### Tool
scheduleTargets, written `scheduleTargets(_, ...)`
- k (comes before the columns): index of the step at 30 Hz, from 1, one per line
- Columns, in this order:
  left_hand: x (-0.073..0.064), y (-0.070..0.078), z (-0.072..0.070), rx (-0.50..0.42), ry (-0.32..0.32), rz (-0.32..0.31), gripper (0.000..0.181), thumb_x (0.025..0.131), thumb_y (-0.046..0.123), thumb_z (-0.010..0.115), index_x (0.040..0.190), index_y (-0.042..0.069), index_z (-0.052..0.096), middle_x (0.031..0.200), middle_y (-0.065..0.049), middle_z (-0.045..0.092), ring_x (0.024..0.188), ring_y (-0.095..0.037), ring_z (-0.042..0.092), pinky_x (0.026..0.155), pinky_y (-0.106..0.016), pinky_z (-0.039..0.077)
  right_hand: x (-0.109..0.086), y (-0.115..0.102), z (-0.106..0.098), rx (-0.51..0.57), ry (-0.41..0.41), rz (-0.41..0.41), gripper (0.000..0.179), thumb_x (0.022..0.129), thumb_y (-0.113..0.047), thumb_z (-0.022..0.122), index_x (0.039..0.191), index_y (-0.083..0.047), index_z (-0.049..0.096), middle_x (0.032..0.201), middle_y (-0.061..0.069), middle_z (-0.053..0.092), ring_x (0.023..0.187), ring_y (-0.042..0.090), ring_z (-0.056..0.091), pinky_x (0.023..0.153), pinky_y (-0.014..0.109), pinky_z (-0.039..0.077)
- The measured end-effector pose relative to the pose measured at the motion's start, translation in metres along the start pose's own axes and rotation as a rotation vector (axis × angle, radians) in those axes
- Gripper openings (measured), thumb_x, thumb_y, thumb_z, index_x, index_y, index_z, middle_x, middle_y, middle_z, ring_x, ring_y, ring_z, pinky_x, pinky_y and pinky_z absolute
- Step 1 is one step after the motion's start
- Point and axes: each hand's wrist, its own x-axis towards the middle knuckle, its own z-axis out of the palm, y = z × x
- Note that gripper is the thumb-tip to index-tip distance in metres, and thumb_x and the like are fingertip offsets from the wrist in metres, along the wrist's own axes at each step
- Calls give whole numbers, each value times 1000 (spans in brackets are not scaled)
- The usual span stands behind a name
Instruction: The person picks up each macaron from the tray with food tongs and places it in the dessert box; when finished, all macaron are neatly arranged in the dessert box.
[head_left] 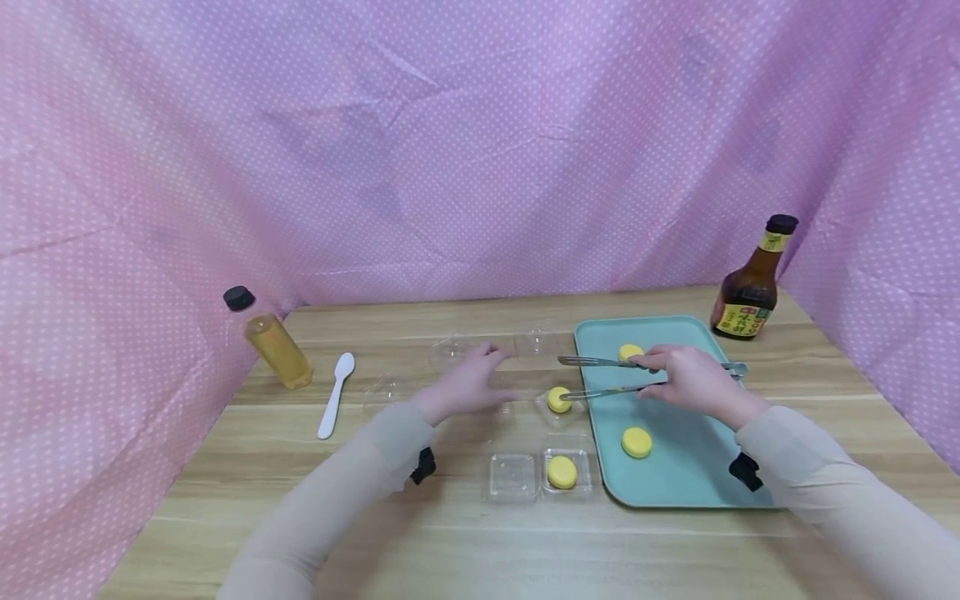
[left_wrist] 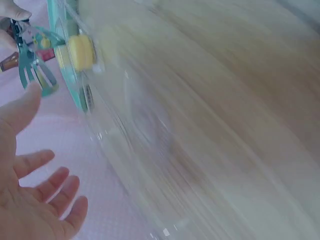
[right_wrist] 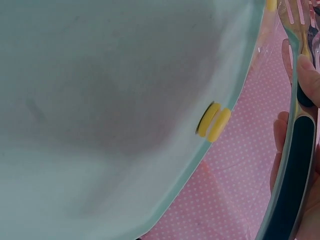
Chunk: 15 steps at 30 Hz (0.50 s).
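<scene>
My right hand (head_left: 693, 382) holds metal tongs (head_left: 600, 362) with dark handle grips (right_wrist: 292, 185); their arms stand spread apart. The lower arm's tip is at a yellow macaron (head_left: 558, 400) in a clear plastic box; whether it touches is unclear. Over the clear boxes to the left hovers my left hand (head_left: 467, 385), its fingers spread and holding nothing in the left wrist view. Another macaron (head_left: 562, 472) sits in a nearer clear box. On the green tray (head_left: 690, 475) lie two more, a front macaron (head_left: 636, 442) and a back macaron (head_left: 630, 353) partly behind the right hand.
Beside the filled near box is a clear box (head_left: 513, 478) with no macaron. Transparent lids (head_left: 450, 350) stand up behind the boxes. At the left are a white spoon (head_left: 336, 396) and a bottle of yellow liquid (head_left: 279, 350). A brown sauce bottle (head_left: 750, 292) stands behind the tray.
</scene>
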Motion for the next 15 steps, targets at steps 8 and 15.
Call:
scheduleTargets(8,-19,-21,-8,-44,-3,-6,71,82,32,73,138,-1,43,139,-21,42,127,-35,43,108,-46,38,-1,-1,0,-14,9,8,47,71,-18,82,114,-2,68,101,14,69,89,30,65,74,46,54)
scheduleTargets(15,-27,-30,-3,4,-40,-18,76,79,33,76,137,-3,43,142,-21,41,129,-35,41,111,-46,34,-2,-4,-2,-16,15,11,49,72,-19,81,116,-3,67,103,15,68,90,30,65,75,46,55)
